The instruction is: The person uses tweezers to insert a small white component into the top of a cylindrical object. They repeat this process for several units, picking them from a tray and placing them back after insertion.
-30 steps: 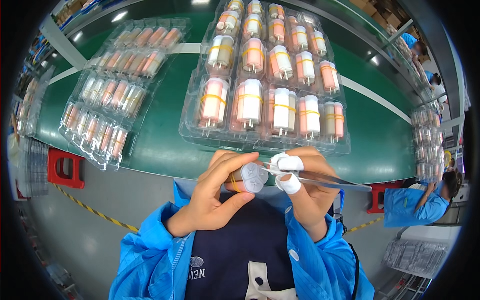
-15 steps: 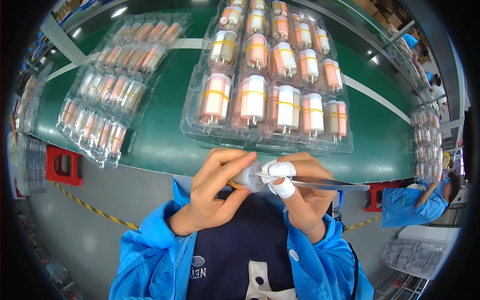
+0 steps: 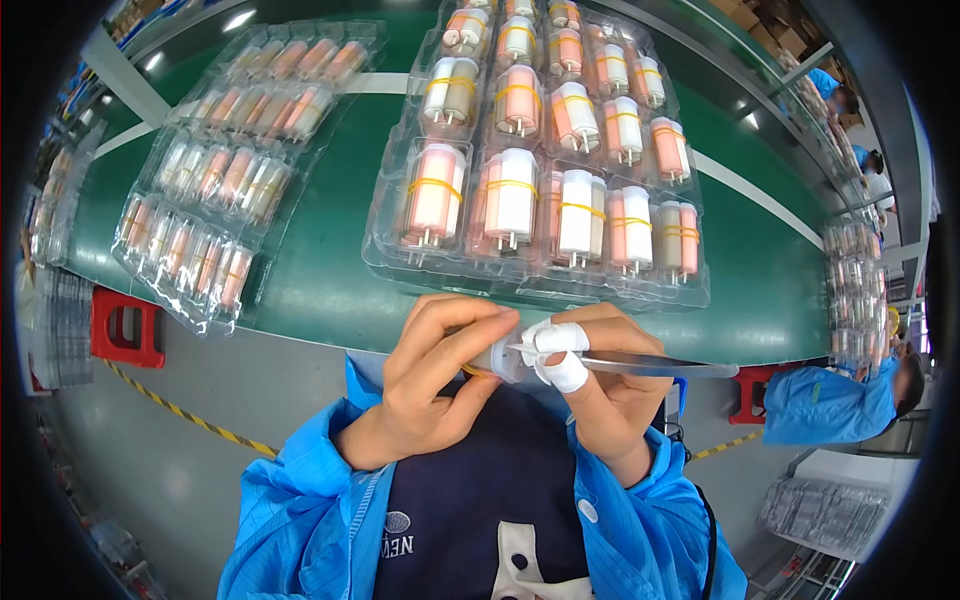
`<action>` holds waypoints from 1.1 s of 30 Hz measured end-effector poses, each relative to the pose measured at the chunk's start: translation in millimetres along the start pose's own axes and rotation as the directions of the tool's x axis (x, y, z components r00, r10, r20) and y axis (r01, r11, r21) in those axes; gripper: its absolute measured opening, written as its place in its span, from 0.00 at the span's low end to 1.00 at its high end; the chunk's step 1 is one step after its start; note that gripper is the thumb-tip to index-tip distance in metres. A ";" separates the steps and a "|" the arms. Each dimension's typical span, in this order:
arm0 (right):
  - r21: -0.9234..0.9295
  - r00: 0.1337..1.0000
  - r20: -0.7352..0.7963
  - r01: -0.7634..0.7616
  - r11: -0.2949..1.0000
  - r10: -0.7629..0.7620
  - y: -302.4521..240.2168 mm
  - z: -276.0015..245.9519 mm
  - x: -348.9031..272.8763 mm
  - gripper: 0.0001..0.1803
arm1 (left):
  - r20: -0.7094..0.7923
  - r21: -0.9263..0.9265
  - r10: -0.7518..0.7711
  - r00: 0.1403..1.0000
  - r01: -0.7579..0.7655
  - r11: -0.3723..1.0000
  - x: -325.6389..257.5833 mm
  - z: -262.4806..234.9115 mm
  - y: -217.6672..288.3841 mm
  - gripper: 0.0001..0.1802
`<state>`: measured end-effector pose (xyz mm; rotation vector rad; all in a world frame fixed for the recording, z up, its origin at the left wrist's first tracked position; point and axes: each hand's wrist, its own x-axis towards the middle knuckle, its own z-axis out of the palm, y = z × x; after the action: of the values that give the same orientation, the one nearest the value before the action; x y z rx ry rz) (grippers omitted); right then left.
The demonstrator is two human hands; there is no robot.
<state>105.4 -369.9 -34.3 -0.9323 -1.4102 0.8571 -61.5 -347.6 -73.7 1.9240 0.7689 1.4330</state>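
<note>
My left hand [image 3: 430, 375] is closed around a grey, clear-ended cylinder [image 3: 505, 360] with a yellow rubber band. Its clear end points right, toward my right hand [image 3: 610, 385]. That hand pinches a pair of metal tweezers [image 3: 670, 366], their tips against or just at the cylinder's end; contact is hard to make out. White tape wraps the thumb and fingertips of my right hand. Above my hands, a clear plastic tray [image 3: 540, 285] holds rows of banded pink, white and grey cylinders with thin pins at their lower ends.
More filled clear trays [image 3: 205, 200] lie to the left on the green tabletop [image 3: 330, 310]. Red stools [image 3: 128, 328] stand beneath the table edge. At the right, a co-worker in a blue smock [image 3: 830, 405] sits near stacked clear trays [image 3: 825, 515].
My hands stay almost in place; the cylinder and tweezers have shifted only slightly. The co-worker at right has moved an arm.
</note>
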 end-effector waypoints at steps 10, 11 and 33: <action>0.004 0.998 0.003 0.058 0.998 -0.058 5.2 -1.0 0.2 0.09 | 0.005 -0.001 0.016 1.000 -0.016 1.000 0.4 0.8 -0.7 0.28; -0.008 0.998 0.011 0.065 0.998 -0.065 5.8 -1.3 0.5 0.08 | 0.008 -0.002 0.010 1.000 -0.010 1.000 0.4 0.9 -0.6 0.28; -0.065 0.992 0.038 0.123 0.990 -0.121 10.0 -1.0 2.0 0.08 | 0.035 -0.093 -0.141 0.989 0.144 0.985 -2.8 -0.8 3.6 0.27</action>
<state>107.0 -363.9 -42.5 -0.8762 -1.5173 0.7405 -62.7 -351.9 -72.5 1.7767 0.7932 1.3290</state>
